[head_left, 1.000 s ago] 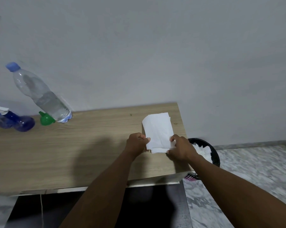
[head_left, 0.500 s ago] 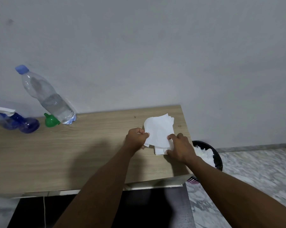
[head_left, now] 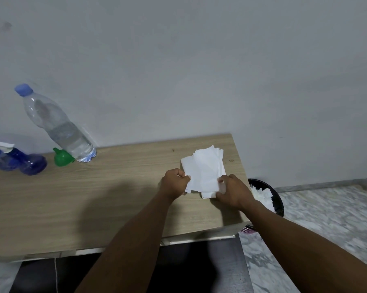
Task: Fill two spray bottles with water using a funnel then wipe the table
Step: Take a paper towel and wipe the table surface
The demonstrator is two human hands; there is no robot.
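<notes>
A stack of white paper tissues (head_left: 206, 169) lies near the right end of the wooden table (head_left: 93, 197). My left hand (head_left: 174, 182) pinches the near left edge of the top tissue. My right hand (head_left: 233, 191) pinches the stack's near right corner. At the far left, against the wall, stand a clear water bottle (head_left: 60, 127) with a blue cap, a green funnel (head_left: 62, 157) resting mouth down, and a blue spray bottle (head_left: 20, 161) with a white trigger head, partly cut off by the frame edge.
A black waste bin (head_left: 273, 197) holding crumpled white paper stands on the marble floor just past the table's right end. A grey wall runs behind the table. A dark space opens under the table's front edge.
The top tissue has been drawn askew from the stack, and both hands have shifted their pinch along its near edge. The view has tilted down a little.
</notes>
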